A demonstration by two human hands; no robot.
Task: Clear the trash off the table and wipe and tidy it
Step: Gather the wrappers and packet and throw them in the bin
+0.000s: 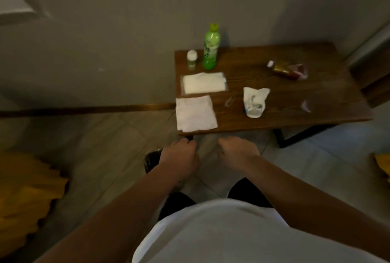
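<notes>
A dark wooden table (295, 94) stands against the wall. On it lie a crushed white paper cup (254, 101), a crumpled snack wrapper (289, 69), a small clear scrap (306, 106), a white cloth (196, 113) at the near left corner, and a pack of tissues (203, 82) behind it. A green bottle (210, 47) and a small white-capped bottle (192, 59) stand at the back left. My left hand (179, 157) and my right hand (236, 151) hover below the table's front edge, fingers loosely curled, holding nothing. A dark bin (150, 160) sits partly hidden under my left hand.
A yellow object (25, 195) lies on the tiled floor at the left. Another yellow thing (383, 163) shows at the right edge. The table's black leg frame (295, 138) stands at the front right. A wall runs behind the table.
</notes>
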